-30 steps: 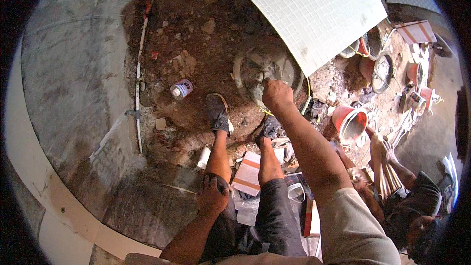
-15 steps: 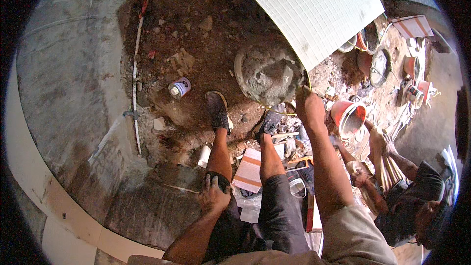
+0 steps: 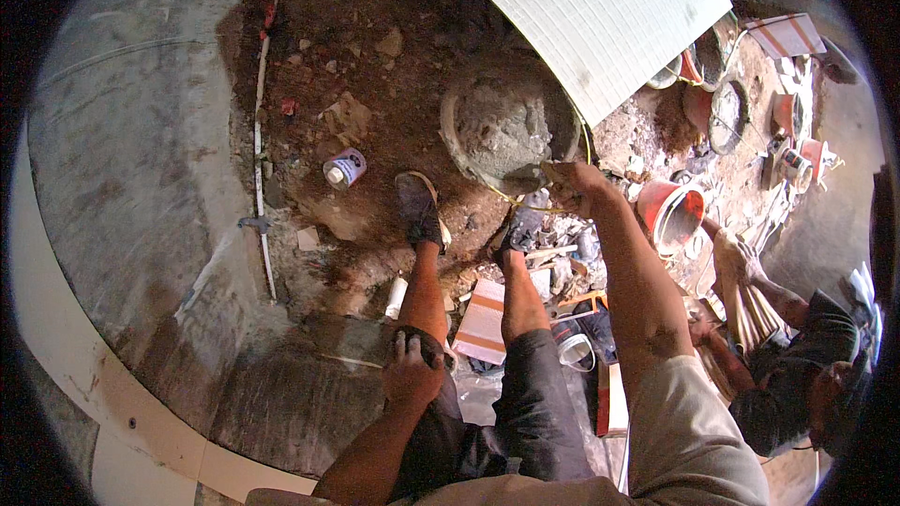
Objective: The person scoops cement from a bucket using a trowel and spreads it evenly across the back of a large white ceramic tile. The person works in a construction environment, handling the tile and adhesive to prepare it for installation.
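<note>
A round bucket of wet grey mortar (image 3: 502, 126) stands on the dirt ahead of my feet. My right hand (image 3: 581, 180) reaches over its near right rim, with the fingers closed around what looks like a trowel. The tool's handle is hidden in my grip, and its dark blade blends into the mortar. My left hand (image 3: 412, 365) lies on my left knee over the dark hem of my shorts, fingers apart and holding nothing. A yellowish bucket handle hangs along the near rim, just below my right hand.
A large white gridded panel (image 3: 609, 19) overhangs the bucket's far right side. To the right stand an orange bucket (image 3: 670, 215) and a crouching co-worker (image 3: 797, 365). A can (image 3: 344, 168), a white pipe (image 3: 259, 122) and a tile box (image 3: 481, 320) lie around my feet.
My right hand has lowered and shifted slightly left over the bucket's near rim. The mortar is now heaped toward the far side, with a dark hollow nearer me. My left hand stays on the knee.
</note>
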Motion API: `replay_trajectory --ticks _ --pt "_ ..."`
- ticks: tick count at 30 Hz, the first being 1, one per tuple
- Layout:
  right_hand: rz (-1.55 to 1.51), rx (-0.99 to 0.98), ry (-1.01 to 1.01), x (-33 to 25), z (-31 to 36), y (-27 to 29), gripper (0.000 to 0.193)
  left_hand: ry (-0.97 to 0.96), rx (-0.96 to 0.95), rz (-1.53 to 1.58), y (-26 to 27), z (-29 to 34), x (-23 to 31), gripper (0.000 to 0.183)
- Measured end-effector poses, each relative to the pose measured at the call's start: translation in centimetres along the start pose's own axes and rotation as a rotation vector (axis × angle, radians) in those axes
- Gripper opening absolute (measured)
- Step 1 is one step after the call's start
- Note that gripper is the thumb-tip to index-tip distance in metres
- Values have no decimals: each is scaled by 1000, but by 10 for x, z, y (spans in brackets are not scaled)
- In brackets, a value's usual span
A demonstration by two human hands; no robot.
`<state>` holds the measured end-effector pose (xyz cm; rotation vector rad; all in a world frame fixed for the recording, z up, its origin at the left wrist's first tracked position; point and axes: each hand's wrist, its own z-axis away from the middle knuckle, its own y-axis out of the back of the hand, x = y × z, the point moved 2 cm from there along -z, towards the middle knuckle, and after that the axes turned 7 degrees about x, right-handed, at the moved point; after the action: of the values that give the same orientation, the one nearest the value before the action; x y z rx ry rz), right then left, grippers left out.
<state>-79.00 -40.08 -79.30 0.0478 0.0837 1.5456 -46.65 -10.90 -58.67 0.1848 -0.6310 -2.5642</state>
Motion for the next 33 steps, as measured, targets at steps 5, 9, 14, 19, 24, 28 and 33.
replay_trajectory --ticks 5,9,14,19,24,28,33 --pt "-410 -225 -106 25 28 -10 30 65 -59 -19 0 1 2 69" --pt "-13 153 231 36 62 -41 28 110 -109 -58 1 -3 6 71" --pt "953 482 818 48 90 -72 41 121 -113 -25 -6 0 -1 72" --pt "1370 502 776 22 73 -72 30 19 43 73 0 -1 5 66" --pt "1432 578 883 -1 103 -57 30 9 71 101 -18 2 -5 65" --pt "1510 505 833 1 122 -71 31 90 2 62 -22 3 -2 68" --pt "1764 168 777 -8 11 -95 32 -15 98 5 -68 0 -21 68"
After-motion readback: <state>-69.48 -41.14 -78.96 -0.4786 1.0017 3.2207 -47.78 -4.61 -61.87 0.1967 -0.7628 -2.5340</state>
